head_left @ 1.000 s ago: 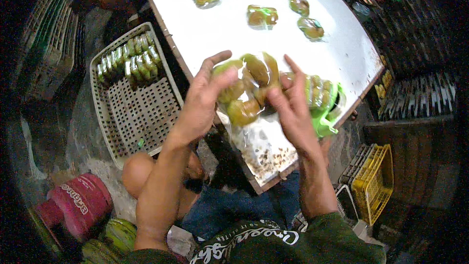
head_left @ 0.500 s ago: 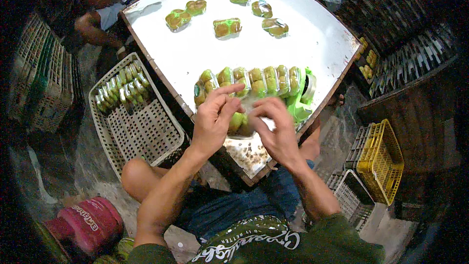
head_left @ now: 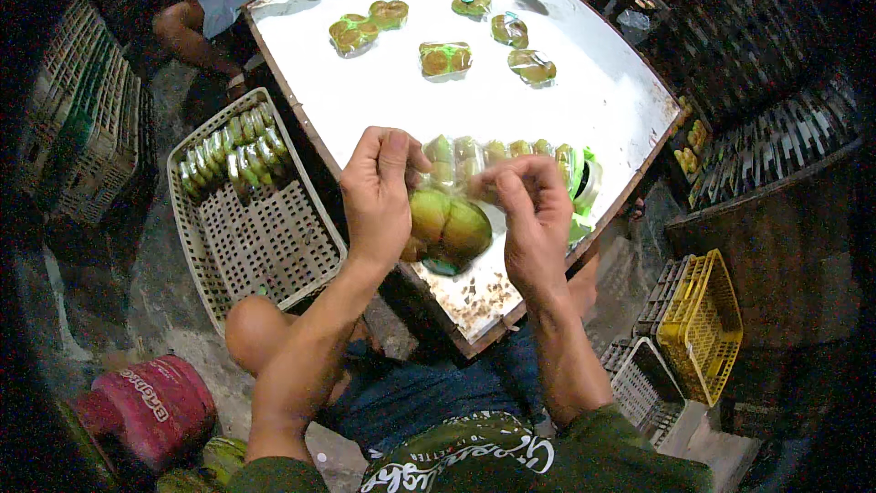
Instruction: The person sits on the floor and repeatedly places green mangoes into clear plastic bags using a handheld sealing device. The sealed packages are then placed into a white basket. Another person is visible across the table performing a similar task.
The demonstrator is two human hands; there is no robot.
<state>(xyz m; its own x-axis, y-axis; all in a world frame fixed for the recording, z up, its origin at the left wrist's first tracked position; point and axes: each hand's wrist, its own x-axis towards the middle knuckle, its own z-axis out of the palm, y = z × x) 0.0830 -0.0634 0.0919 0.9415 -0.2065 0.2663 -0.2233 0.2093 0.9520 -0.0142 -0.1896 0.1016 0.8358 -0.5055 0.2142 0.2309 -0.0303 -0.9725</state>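
Note:
A clear plastic bag of green-brown buns [head_left: 447, 226] hangs between my hands, just above the table's near corner. My left hand [head_left: 379, 187] is closed, its thumb and fingers pinching the left side of the bag's upper end. On the other side, my right hand [head_left: 532, 215] pinches the bag too, its fingertips slightly blurred. Behind them stands a row of bagged buns [head_left: 518, 151], partly covered by my hands. At the row's right end is a bright green tape dispenser [head_left: 584, 192], partly hidden by my right hand.
More bagged buns [head_left: 445, 58] lie scattered over the white table [head_left: 365, 100]. Left of it, a pale plastic crate [head_left: 196, 256] holds several packed bags at its far end. A yellow crate [head_left: 716, 329] stands at right, a red gas cylinder [head_left: 151, 411] at lower left. Another person [head_left: 205, 32] sits far left.
The bag of buns has come up off the table toward me, held between both hands. My hands have risen and spread slightly. The view has shifted a little.

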